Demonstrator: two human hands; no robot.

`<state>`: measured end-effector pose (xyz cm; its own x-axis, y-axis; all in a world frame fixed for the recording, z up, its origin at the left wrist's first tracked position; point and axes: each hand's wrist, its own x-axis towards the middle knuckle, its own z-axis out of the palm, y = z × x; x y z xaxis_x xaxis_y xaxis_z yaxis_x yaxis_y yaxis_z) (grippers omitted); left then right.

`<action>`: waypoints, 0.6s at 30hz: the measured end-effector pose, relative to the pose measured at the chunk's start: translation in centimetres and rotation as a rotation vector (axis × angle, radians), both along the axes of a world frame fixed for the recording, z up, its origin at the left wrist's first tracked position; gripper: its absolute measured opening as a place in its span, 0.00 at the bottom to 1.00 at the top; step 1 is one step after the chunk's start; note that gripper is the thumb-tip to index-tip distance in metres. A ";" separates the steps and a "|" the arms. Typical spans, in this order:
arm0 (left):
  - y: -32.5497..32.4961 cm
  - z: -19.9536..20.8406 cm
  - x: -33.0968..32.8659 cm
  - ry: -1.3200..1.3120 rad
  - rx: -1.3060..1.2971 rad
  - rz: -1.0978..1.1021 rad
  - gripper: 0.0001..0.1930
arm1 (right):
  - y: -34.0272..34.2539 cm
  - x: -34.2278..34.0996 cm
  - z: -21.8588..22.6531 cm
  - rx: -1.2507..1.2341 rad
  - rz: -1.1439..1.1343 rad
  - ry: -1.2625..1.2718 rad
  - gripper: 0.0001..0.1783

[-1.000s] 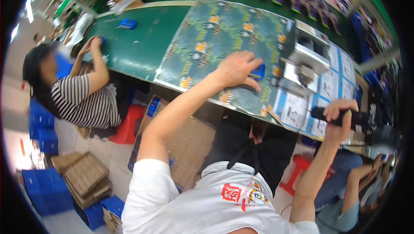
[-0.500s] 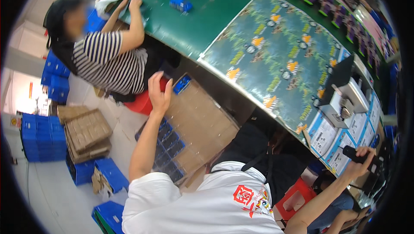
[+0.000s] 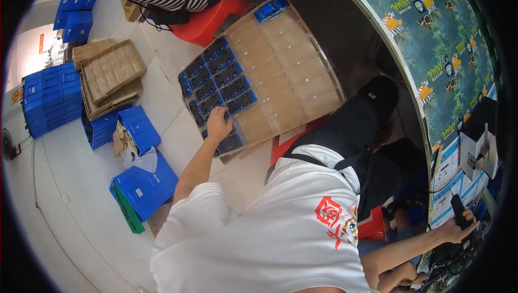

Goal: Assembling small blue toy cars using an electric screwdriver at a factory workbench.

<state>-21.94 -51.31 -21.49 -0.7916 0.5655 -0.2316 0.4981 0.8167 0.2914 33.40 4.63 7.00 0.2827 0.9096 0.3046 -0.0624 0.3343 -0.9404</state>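
Observation:
A shallow brown tray (image 3: 294, 61) with clear moulded compartments lies left of my legs. Several blue toy cars with black undersides (image 3: 235, 71) fill its left part, and one blue toy car (image 3: 271, 9) sits at its far end. My left hand (image 3: 218, 125) reaches down to the tray's near left side, its fingers curled round the edge of a toy car there; the fingertips are partly hidden. At the far right, my right hand (image 3: 456, 231) is closed round a black electric screwdriver (image 3: 459, 210), its thin bit pointing up and away from me.
A worktable with an animal-print cover (image 3: 415, 39) curves along the right, carrying a grey metal fixture (image 3: 479, 155). A person on a red stool (image 3: 216, 20) sits beyond the tray. Blue crates (image 3: 54, 98) and stacked brown trays (image 3: 113, 71) stand left. Another person's hand (image 3: 413, 275) shows lower right.
My view has swung down and left, bringing the tray fully into sight. My left hand has gone from open in the air to the cars in the tray. The screwdriver stays in my right hand.

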 end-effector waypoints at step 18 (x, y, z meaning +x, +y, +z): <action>7.1 -2.3 -1.8 0.072 -0.277 -0.318 0.33 | -0.7 3.7 -0.1 0.035 0.163 -0.024 0.12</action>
<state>-23.76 -44.23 -23.80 -0.6078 0.7083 -0.3590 0.7488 0.6617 0.0379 37.11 3.90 6.88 0.1249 0.9314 0.3419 -0.0964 0.3544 -0.9301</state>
